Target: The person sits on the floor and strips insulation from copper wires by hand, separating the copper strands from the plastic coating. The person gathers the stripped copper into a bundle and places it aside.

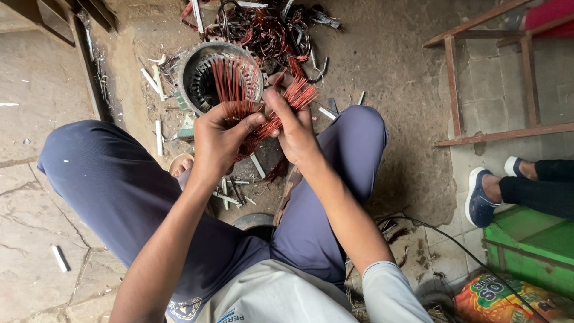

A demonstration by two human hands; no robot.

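A bundle of cut reddish copper wire strands (254,113) is gripped by the left hand (218,140) and right hand (296,128), fingers clenched, keeping them fanned. A round grey metal motor stator (197,75) lies at twelve o'clock.

Two hands (257,134), one stator housing (194,75), two copper-wire bundles (239,90).

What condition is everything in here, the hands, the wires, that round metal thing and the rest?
Left hand: closed on the copper wire bundle.
Right hand: pinching the same bundle.
Copper wire bundle: cut, ends fanned out, bent between the hands.
Motor stator: on its side on the ground, slots partly emptied.
Scrap wire pile: tangled, loose.
White strips: scattered on the ground.
Wooden frame: lying flat.
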